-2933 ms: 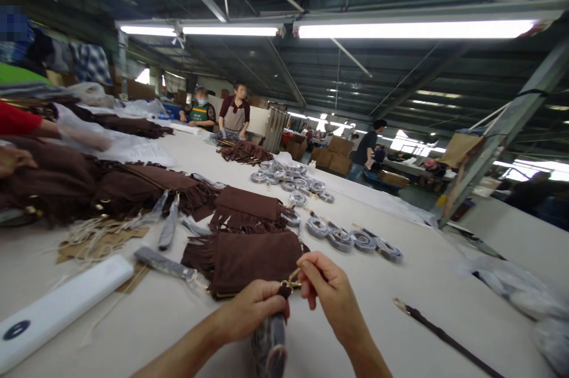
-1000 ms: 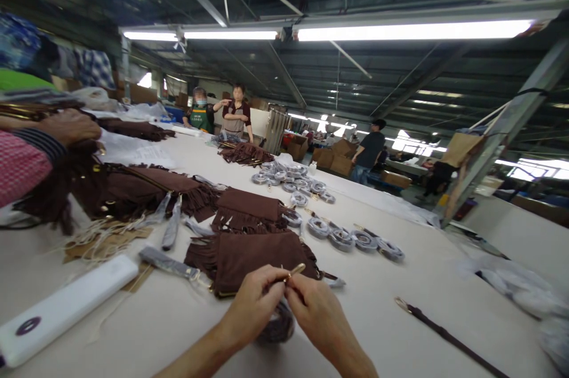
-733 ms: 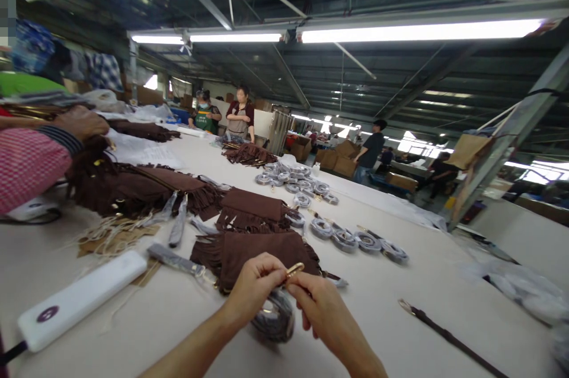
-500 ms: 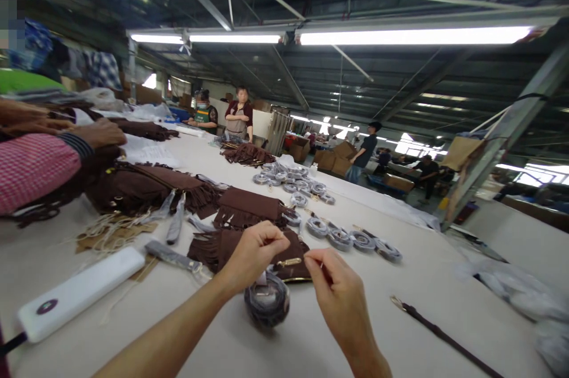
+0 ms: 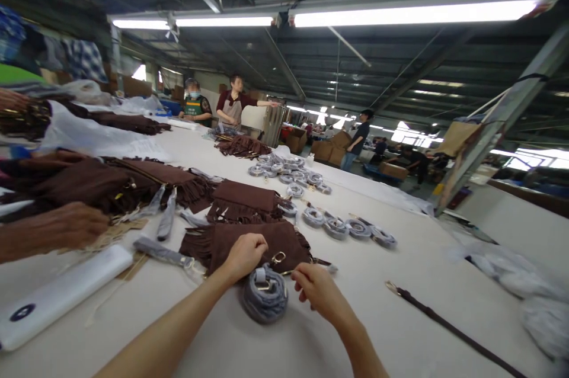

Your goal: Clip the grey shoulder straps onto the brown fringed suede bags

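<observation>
Just in front of me a coiled strap (image 5: 265,298) in clear wrapping rests on the table, with a white tab and a gold metal fitting on top. A gold clasp (image 5: 278,258) sticks up behind it. My left hand (image 5: 245,256) is closed at the coil's upper left, over a brown fringed bag (image 5: 253,239); anything in its fingers is too small to make out. To the coil's right, my right hand (image 5: 317,289) has its fingers curled in by the bag's lower edge. Whatever its fingertips pinch, if anything, cannot be seen.
Several wrapped strap coils (image 5: 336,227) lie beyond the bag. A loose brown strap (image 5: 444,324) is at right. On the left are a white device (image 5: 66,295), a pile of brown bags (image 5: 84,185) and another person's hand (image 5: 66,227). People stand further back.
Both my hands have moved slightly down and left, and the coil now sits steadier on the table. The other person's hand at left has come lower, towards the white device.
</observation>
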A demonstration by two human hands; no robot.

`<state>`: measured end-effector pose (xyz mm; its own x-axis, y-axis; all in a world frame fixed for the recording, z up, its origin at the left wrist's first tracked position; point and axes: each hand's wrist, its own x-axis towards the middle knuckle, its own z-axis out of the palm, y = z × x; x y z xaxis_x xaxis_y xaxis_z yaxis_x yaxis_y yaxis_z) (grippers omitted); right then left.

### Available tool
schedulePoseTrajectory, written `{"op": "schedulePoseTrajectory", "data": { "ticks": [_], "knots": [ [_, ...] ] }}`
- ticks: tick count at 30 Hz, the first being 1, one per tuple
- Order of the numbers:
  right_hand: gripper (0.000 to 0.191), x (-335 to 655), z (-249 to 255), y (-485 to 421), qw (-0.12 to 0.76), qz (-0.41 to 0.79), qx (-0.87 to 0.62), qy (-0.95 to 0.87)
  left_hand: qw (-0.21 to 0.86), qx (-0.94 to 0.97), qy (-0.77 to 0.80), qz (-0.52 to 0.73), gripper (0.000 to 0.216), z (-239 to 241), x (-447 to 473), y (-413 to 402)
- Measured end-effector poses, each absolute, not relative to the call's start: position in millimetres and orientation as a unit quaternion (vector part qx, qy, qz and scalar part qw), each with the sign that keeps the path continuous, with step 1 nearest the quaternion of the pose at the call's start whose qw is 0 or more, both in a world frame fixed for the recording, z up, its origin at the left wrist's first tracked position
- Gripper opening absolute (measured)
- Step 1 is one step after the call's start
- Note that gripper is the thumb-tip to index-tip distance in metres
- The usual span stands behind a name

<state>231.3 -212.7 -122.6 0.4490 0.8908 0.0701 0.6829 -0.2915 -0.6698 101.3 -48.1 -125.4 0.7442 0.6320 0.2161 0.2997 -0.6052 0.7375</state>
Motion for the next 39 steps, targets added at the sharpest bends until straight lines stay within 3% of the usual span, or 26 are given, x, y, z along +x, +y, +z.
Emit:
{"op": "schedulePoseTrajectory", "data": {
  "ticks": [7, 16, 22, 31, 35, 39],
  "knots": [
    [0.015, 220, -145, -187, 0.373, 0.095, -0.776, -0.500, 0.340, 0.883, 0.270, 0.180, 0.025, -136, 107, -54],
    [0.013, 209, -153, -173, 0.367, 0.042, -0.797, -0.478, 0.348, 0.875, 0.288, 0.176, 0.028, -140, 109, -57],
    [0.017, 218, -158, -171, 0.452, 0.042, -0.762, -0.461, 0.400, 0.856, 0.267, 0.188, 0.027, -144, 109, -55],
    [0.033, 243, -136, -184, 0.675, 0.197, -0.602, -0.378, 0.469, 0.814, 0.245, 0.241, 0.036, -136, 105, -62],
    [0.031, 225, -127, -185, 0.673, 0.281, -0.564, -0.387, 0.382, 0.859, 0.142, 0.311, 0.030, -111, 102, -76],
    [0.028, 209, -116, -189, 0.601, 0.333, -0.559, -0.464, 0.332, 0.877, 0.069, 0.340, 0.031, -79, 95, -82]
  ]
}}
